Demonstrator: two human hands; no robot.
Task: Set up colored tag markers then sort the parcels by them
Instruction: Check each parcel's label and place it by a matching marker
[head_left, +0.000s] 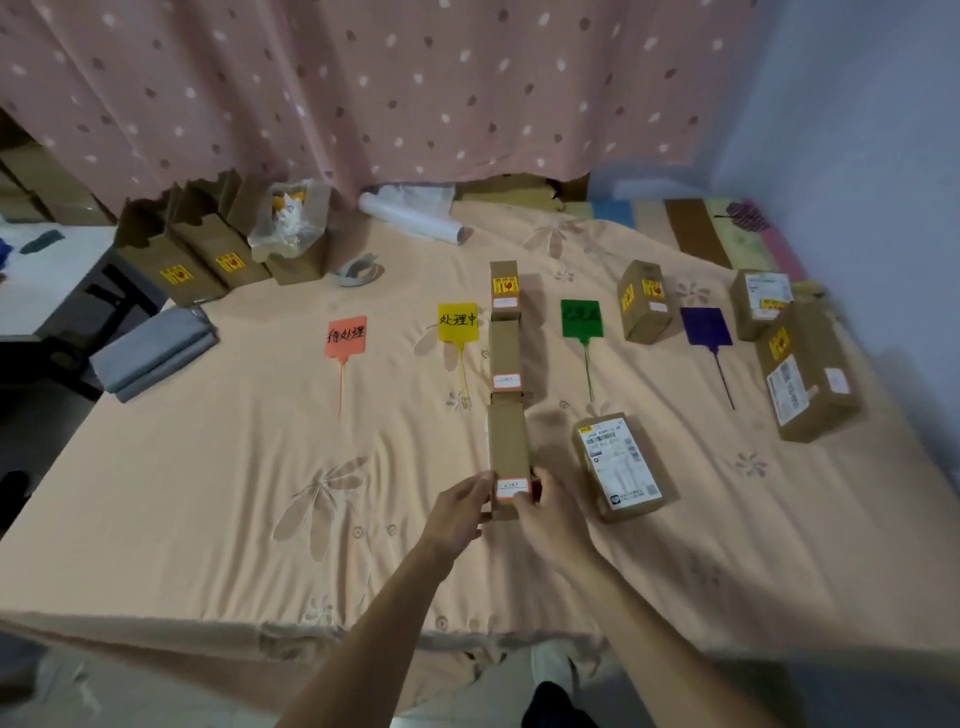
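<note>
The left hand (460, 506) and the right hand (545, 512) are gripping the near end of a narrow brown parcel (506, 454) from either side, fingers curled against its walls around a small red-edged label. This parcel is lying on the peach bedsheet (208, 493) as the nearest of 3 narrow boxes lined end to end: the middle parcel (505, 356) is sitting just beyond it and the far parcel (505, 288), with a yellow sticker, is closing the row. The row is running between the yellow tag (457, 322) on its left and the green tag (581, 318) on its right. Further left, the orange tag (345, 336) is lying alone, and to the far right the purple tag (705, 326) is resting between a small upright parcel (644, 301) and 2 boxes by the right edge, a small one (761, 301) and a large one (808, 374). A flat parcel with a white shipping label (618, 465) is lying just right of the hands. At the far left, 3 open cartons (202, 254) are standing by the dotted pink curtain (389, 88).
</note>
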